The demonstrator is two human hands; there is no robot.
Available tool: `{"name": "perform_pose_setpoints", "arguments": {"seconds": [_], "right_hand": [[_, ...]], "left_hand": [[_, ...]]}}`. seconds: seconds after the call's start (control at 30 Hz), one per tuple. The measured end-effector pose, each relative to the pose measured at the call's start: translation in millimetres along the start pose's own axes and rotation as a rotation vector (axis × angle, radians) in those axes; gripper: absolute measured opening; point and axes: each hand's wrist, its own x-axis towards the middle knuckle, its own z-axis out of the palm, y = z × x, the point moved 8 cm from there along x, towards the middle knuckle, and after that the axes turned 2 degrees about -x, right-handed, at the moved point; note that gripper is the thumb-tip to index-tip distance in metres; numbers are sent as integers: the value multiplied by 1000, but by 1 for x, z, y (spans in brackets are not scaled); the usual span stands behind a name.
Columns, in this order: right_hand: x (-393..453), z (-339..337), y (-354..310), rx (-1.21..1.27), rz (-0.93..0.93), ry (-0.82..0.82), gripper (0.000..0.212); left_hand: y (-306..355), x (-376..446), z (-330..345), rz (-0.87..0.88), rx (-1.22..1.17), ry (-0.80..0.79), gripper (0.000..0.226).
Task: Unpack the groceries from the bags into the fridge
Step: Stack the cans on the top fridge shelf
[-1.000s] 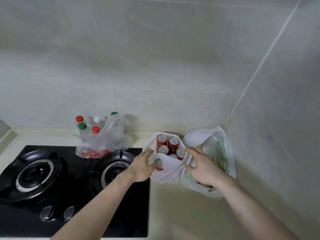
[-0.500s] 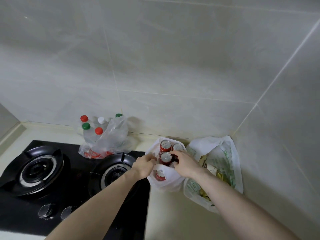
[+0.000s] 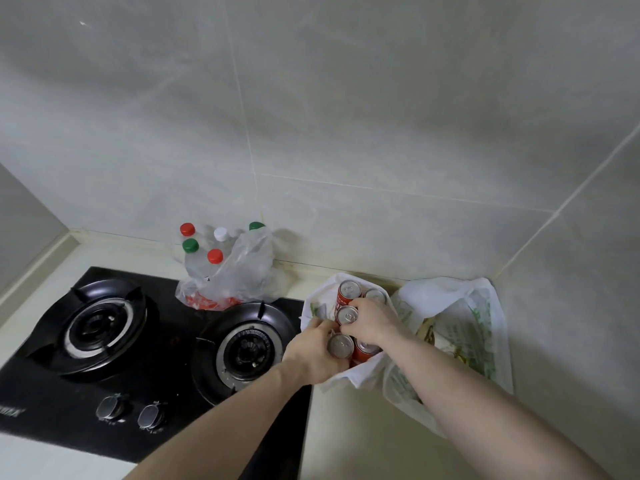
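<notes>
Red-and-silver cans are what both my hands are on, inside the white bag (image 3: 346, 377) that stands at the right edge of the black hob (image 3: 145, 344). My left hand (image 3: 313, 351) curls round the nearest can (image 3: 341, 345); my right hand (image 3: 372, 322) wraps the next can (image 3: 347, 315) behind it. A second ago my hands were only spreading the bag's mouth; since then they have gone in and taken one can each, so I judge the first lift-out has begun and nothing has reached the fridge, which is not in view. Count, cans: five tops visible, namely the two I hold, a rear can (image 3: 349, 289), one beside it (image 3: 375, 295), and a partly hidden can (image 3: 365, 349) under my right wrist. Bags: three, the can bag, a green-printed bag (image 3: 467, 327) in the counter's right corner, and a clear bag (image 3: 242, 271) at the back edge. Capped bottles there: two red (image 3: 187, 229), two green (image 3: 190, 245), one white (image 3: 220, 233). Burners: two.
</notes>
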Motion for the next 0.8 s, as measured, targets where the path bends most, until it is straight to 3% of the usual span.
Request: {"name": "perform_pose_setpoints", "arguments": {"seconds": [0.27,0.47,0.6,0.8], "right_hand": [[3,-2,1,-46,-20,42,19],[-55,-56,8,156,-39,332,25],[-126,-81,12,375,-66,526,19],[-206,-60,17,500,-88,610,29]], "left_hand": [[9,-1,-2,27,90,104,51],[-1,-50,-66,83,-164,338,57],[3,-114,-114,158,-336,464,43],[-1,-172,-128,225,-362,468,37]]}}
